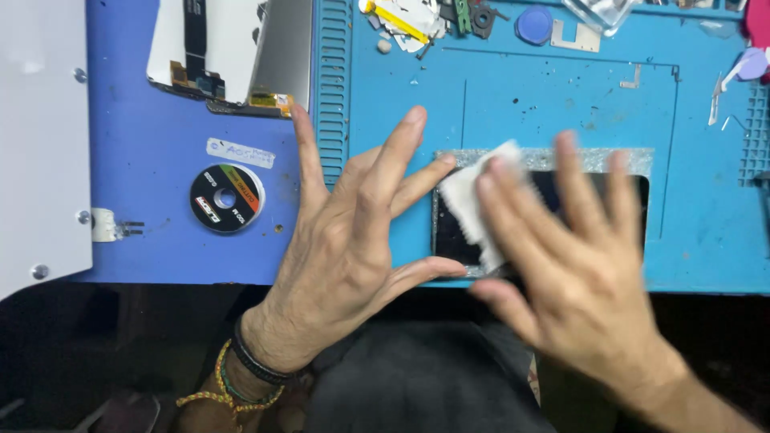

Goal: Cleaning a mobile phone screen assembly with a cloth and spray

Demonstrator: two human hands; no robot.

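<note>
On one blue mat (513, 88), two hands: left hand (345, 240) splayed steadying one phone (545, 220), right hand (577, 265) pressing one white cloth (473, 196).

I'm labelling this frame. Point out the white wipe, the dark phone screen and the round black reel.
white wipe (469, 200), head view, on its bare left part.
dark phone screen (451, 239), head view, lower left glass.
round black reel (227, 198), head view, near its centre hole.

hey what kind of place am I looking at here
Most likely a phone repair bench. A blue work mat holds small loose parts, a detached screen panel lies at the top left, and the right hand presses a white wipe onto a dark phone.
</note>
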